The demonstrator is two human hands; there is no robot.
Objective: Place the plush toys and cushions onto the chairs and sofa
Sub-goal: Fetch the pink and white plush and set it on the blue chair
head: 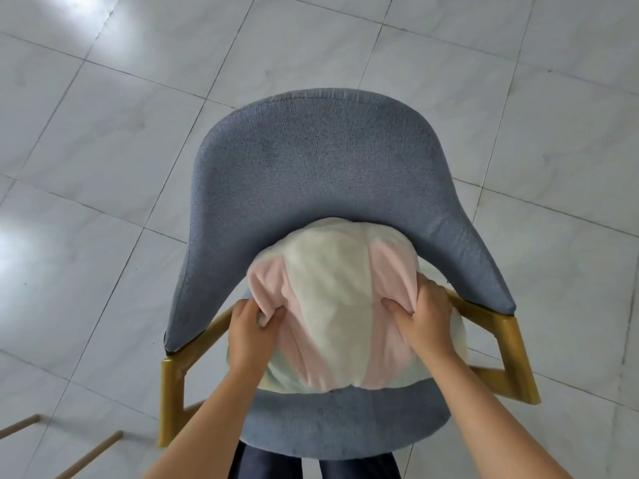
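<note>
Hands bracket a round pink-and-cream plush cushion (332, 305) on the seat of a blue woven-fabric chair (311, 167) with wooden arms: the left hand (250, 326) pinches a fold of its soft pile, the right hand (427, 316) likewise. Nudging it back against the curved backrest, centred, before loosening either grip should seat it squarely.

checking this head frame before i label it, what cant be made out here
- Chair seat middle: hidden under the pink and white cushion.
- Fingers of left hand and right hand: tips buried in cushion folds.
- Wooden sticks at lower left: cut off by the frame edge, unidentifiable.
- Sofa, plush toys: out of view.
</note>
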